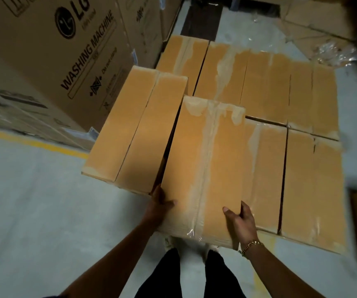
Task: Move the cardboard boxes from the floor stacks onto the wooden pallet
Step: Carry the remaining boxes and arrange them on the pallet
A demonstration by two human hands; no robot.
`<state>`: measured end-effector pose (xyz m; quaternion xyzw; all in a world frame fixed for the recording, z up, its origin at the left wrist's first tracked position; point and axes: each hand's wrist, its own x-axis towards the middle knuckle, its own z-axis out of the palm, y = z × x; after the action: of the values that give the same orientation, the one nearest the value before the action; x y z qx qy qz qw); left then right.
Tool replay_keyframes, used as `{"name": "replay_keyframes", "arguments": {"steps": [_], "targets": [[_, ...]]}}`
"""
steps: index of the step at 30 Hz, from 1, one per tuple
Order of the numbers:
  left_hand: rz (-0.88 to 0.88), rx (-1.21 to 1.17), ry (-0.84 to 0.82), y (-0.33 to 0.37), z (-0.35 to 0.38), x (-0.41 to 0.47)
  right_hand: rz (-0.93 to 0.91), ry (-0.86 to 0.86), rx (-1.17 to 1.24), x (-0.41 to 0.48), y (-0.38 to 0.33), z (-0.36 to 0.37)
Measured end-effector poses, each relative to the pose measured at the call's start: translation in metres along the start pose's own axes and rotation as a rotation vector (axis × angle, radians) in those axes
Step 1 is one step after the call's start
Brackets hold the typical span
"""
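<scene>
A long tan cardboard box [203, 164], sealed with clear tape down its middle, is held in front of me by its near end. My left hand [161, 204] grips its near left corner with the thumb on top. My right hand [238, 221] grips the near right edge, thumb on the top face. Beside it on the left lies another box of the same kind [134, 130] at about the same height. Lower down, several more boxes [265, 87] lie side by side in two rows. The pallet is hidden beneath them.
Large washing machine cartons [50, 57] stand close on the left. A yellow floor line [33, 143] runs along their base. Flattened cardboard and plastic wrap [315, 29] lie at the back right. Grey concrete floor [33, 211] spreads at the near left, my legs below.
</scene>
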<state>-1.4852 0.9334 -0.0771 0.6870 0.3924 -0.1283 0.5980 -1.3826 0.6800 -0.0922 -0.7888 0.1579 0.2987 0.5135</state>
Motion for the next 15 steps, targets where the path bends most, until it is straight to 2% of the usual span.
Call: {"name": "replay_keyframes", "arguments": {"steps": [4,8,12,15], "targets": [[-0.059,0.176,0.159,-0.013,-0.003,0.001,0.049,0.011,-0.065,-0.002,0.009,0.011],[-0.062,0.272,0.174,-0.024,-0.009,0.000,0.101,0.017,-0.120,0.005,0.022,0.019],[0.048,0.470,0.109,-0.031,-0.020,-0.001,0.119,0.014,-0.149,0.004,0.021,0.020],[0.222,0.769,0.178,-0.039,-0.033,-0.005,0.183,-0.011,-0.145,0.005,0.025,0.016]]}}
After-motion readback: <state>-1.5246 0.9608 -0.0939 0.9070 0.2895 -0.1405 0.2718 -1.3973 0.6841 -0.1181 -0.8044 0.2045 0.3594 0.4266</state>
